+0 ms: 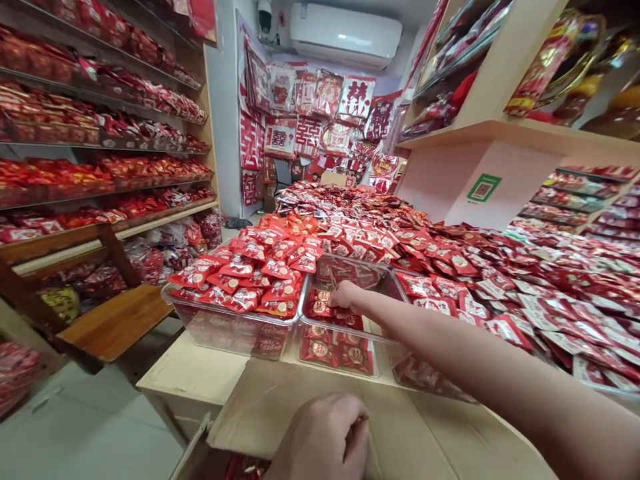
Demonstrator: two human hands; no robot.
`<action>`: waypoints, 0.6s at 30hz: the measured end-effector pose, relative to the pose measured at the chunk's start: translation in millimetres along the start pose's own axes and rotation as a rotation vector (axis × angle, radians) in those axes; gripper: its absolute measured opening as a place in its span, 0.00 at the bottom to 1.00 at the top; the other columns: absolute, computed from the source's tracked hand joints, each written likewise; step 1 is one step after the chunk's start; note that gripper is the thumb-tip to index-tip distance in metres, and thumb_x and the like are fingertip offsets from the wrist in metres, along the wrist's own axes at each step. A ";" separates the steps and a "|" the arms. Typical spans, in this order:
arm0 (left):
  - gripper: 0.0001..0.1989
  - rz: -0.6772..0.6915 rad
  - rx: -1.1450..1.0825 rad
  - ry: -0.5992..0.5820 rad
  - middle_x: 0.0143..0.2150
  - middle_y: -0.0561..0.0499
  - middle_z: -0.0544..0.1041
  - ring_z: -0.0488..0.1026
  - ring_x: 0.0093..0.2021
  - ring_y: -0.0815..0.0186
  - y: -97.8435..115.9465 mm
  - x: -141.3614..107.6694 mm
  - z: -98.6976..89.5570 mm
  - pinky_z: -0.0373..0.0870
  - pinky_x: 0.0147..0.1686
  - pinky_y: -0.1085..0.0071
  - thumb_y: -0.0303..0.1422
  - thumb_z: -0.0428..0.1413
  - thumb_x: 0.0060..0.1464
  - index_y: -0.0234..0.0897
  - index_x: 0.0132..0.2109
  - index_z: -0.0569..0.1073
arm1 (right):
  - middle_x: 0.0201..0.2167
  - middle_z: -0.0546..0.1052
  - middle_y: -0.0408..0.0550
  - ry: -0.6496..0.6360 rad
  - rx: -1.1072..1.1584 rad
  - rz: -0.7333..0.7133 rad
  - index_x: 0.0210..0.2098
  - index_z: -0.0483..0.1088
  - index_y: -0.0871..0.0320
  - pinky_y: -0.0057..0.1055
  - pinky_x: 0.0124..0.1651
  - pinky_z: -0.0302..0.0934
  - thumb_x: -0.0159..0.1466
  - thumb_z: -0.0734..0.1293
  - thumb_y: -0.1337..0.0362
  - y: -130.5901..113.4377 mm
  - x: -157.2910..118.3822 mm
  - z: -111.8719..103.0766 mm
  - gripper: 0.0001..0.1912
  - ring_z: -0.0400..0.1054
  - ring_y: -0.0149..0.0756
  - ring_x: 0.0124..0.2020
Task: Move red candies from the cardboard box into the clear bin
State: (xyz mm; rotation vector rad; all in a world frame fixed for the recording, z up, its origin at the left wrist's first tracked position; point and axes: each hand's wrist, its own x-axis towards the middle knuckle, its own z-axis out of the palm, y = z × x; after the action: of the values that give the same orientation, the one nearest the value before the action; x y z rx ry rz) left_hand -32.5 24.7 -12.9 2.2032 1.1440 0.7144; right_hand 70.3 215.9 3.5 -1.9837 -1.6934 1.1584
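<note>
My right hand [345, 297] reaches into a clear plastic bin [377, 347], its fingers closed on a small red candy packet [319, 303] with pale round print. More red packets lie in rows at the bottom of this bin and show through its front wall. Low in the view, my left hand [325, 433] is curled over an open cardboard box [270, 393]; what its fingers hold, if anything, is hidden. Inside the box, a few red packets [247, 468] show at the lower edge.
To the left stands a heaped clear bin [235, 333] of red packets. Another bin [425, 373] sits at the right, beside a large packet pile [500, 280]. A wooden chair [117, 320] and full shelves [107, 147] line the left side.
</note>
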 end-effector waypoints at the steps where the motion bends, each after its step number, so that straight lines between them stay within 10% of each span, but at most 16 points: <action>1: 0.08 0.000 0.004 -0.001 0.29 0.52 0.75 0.70 0.30 0.66 -0.2 0.4 0.5 0.63 0.29 0.75 0.25 0.47 0.50 0.38 0.33 0.70 | 0.10 0.65 0.41 -0.005 -0.038 0.011 0.18 0.62 0.63 0.28 0.23 0.60 0.52 0.65 0.74 1.2 3.0 0.5 0.09 0.63 0.29 0.15; 12: 0.08 -0.009 0.045 -0.015 0.27 0.53 0.73 0.69 0.29 0.66 1.1 -2.1 2.3 0.62 0.28 0.74 0.27 0.45 0.52 0.39 0.32 0.68 | 0.16 0.71 0.56 0.055 -0.443 -0.093 0.28 0.68 0.73 0.31 0.28 0.61 0.52 0.64 0.70 -3.5 8.8 -5.2 0.08 0.70 0.42 0.24; 18: 0.09 -0.052 -0.055 0.027 0.29 0.55 0.73 0.68 0.29 0.67 1.2 -3.2 1.8 0.62 0.30 0.74 0.28 0.45 0.54 0.41 0.34 0.69 | 0.31 0.73 0.52 0.281 -0.403 -0.500 0.28 0.69 0.63 0.32 0.39 0.57 0.53 0.64 0.64 -25.6 -86.7 -53.0 0.07 0.66 0.39 0.38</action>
State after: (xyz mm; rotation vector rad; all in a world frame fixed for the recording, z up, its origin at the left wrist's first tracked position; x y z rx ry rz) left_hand -32.2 21.0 -14.0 2.1171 1.1763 0.7464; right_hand 91.9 157.3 87.7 -1.6574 -2.2054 0.3727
